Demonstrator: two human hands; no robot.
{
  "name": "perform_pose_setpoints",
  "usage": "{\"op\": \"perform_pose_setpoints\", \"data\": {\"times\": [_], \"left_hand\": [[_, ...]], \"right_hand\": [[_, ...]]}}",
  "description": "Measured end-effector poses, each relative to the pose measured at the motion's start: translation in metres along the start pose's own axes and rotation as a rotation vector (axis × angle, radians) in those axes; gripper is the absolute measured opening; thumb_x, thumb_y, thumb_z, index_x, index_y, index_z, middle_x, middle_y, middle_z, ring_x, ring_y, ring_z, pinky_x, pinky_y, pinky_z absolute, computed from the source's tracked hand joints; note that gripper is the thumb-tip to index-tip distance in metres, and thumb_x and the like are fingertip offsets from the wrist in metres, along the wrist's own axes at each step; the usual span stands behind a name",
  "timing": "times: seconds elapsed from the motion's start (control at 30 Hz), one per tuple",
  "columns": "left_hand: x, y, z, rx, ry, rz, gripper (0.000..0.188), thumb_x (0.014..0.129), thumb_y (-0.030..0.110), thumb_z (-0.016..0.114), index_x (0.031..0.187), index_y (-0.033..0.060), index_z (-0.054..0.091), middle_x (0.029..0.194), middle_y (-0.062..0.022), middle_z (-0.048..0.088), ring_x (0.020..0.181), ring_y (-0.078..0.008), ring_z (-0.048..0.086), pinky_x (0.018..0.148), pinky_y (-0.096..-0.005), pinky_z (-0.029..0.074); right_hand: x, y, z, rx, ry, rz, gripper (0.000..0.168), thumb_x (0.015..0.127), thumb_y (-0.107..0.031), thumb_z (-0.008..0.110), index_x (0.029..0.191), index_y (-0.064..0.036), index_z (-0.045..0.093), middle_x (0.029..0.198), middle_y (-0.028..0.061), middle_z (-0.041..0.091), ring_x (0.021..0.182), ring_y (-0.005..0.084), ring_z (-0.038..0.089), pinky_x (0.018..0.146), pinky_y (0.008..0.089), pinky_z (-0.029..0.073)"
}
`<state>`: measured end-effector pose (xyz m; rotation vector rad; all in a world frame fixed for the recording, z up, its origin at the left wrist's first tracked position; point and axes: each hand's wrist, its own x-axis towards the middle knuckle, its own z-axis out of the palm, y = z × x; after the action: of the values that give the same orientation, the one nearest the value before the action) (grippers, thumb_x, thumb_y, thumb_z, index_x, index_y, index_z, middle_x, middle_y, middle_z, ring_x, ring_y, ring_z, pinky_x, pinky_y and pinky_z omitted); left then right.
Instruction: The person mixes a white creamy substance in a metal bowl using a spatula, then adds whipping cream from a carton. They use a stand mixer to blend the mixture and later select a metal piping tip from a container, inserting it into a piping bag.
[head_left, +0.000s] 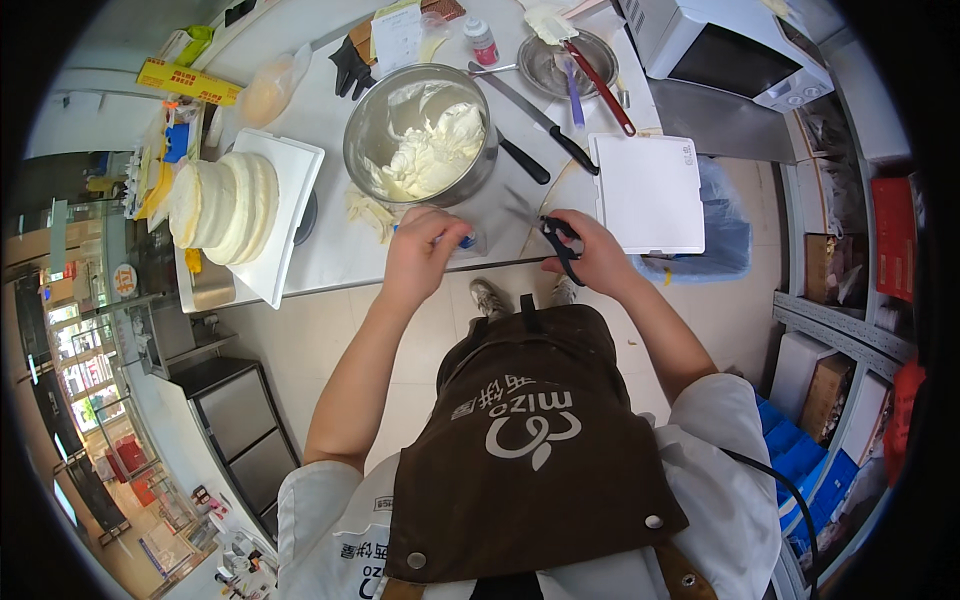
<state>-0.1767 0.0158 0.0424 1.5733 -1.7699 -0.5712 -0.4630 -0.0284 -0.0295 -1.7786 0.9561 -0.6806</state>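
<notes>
My right hand (596, 253) holds black-handled scissors (559, 238), whose blades point up and left over the table edge. My left hand (421, 255) is closed with thumb and fingers together, near a small clear plastic piece with blue on it (466, 241); whether the fingers grip it is hard to tell. Just beyond the left hand stands a large steel bowl (360, 161) with whipped cream (439, 150) in it. A white, cream-coated tiered cake (225, 206) stands on a white board (298, 202) at the left. A crumpled pale cloth or glove (369, 212) lies beside the bowl.
A long black-handled knife (536, 112) and another black handle (523, 157) lie right of the bowl. Farther back are a small steel bowl (529, 64), a red-handled spatula (604, 88) and a bottle (481, 41). White boards (649, 195) overhang the right edge above a blue-lined bin (724, 225).
</notes>
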Motion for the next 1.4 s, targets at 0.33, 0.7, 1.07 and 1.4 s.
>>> {"op": "perform_pose_setpoints", "data": {"times": [0.33, 0.7, 1.07, 1.4], "left_hand": [[0.028, 0.059, -0.044, 0.414, -0.239, 0.224, 0.013, 0.082, 0.009, 0.074, 0.094, 0.0068, 0.072, 0.091, -0.0066, 0.066, 0.084, -0.0296, 0.061, 0.08, -0.0394, 0.048], [0.038, 0.053, -0.02, 0.623, -0.487, 0.279, 0.008, 0.083, 0.008, 0.067, 0.087, 0.0034, 0.062, 0.084, -0.0112, 0.058, 0.084, -0.0311, 0.06, 0.079, -0.0417, 0.048], [0.025, 0.039, -0.02, 0.661, -0.436, 0.415, 0.009, 0.082, 0.006, 0.068, 0.088, 0.0037, 0.063, 0.087, -0.0106, 0.06, 0.084, -0.0319, 0.059, 0.079, -0.0409, 0.048], [0.018, 0.04, -0.019, 0.54, -0.325, 0.386, 0.01, 0.083, 0.005, 0.072, 0.085, 0.0035, 0.063, 0.083, -0.0107, 0.061, 0.082, -0.0313, 0.06, 0.076, -0.0411, 0.047]], "right_hand": [[0.04, -0.015, 0.023, -0.232, -0.13, -0.263, 0.054, 0.075, -0.026, 0.083, 0.122, -0.014, 0.058, 0.104, 0.0063, 0.061, 0.103, 0.03, 0.057, 0.091, 0.0409, 0.044], [0.043, -0.017, 0.022, -0.289, -0.083, -0.32, 0.054, 0.068, -0.011, 0.073, 0.121, -0.013, 0.061, 0.097, 0.006, 0.059, 0.099, 0.0286, 0.056, 0.086, 0.0404, 0.043], [0.054, -0.005, 0.022, -0.374, -0.149, -0.361, 0.036, 0.069, -0.016, 0.074, 0.105, -0.015, 0.069, 0.08, 0.0064, 0.067, 0.075, 0.0316, 0.065, 0.066, 0.0433, 0.05], [0.05, -0.019, 0.038, -0.338, -0.086, -0.353, 0.032, 0.071, -0.017, 0.073, 0.103, -0.014, 0.07, 0.079, 0.0081, 0.068, 0.072, 0.0331, 0.066, 0.062, 0.0445, 0.051]]}}
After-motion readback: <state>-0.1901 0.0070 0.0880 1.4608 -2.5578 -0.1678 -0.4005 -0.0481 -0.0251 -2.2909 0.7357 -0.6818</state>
